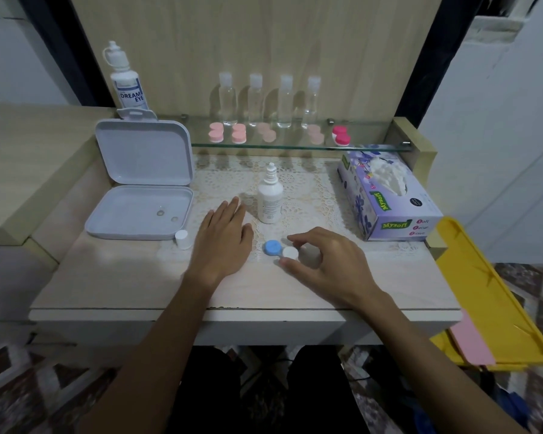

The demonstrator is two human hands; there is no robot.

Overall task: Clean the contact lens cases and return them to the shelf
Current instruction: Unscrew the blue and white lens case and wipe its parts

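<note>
Contact lens case (279, 248), the one with a blue cap and a white cap, lies on the table (113, 277) just under the fingertips of the right hand (322, 261). This hand is curled over it, thumb and forefinger pinching the white cap (290, 252), so I judge a cap is being turned, open or closed I cannot say. The left hand (223, 236) rests flat and relaxed on the table just beside the case, holding nothing. Beyond the left fingers stands a small solution bottle (270, 198) without its cap; a loose white cap (183, 239) stands on the outer side of that hand. Farther beyond both hands, five other cases (239, 133) sit on the glass shelf (295, 146). Whether they are already cleaned, I cannot tell from here. This case seems in the middle of its cleaning; its return to the shelf is left.
</note>
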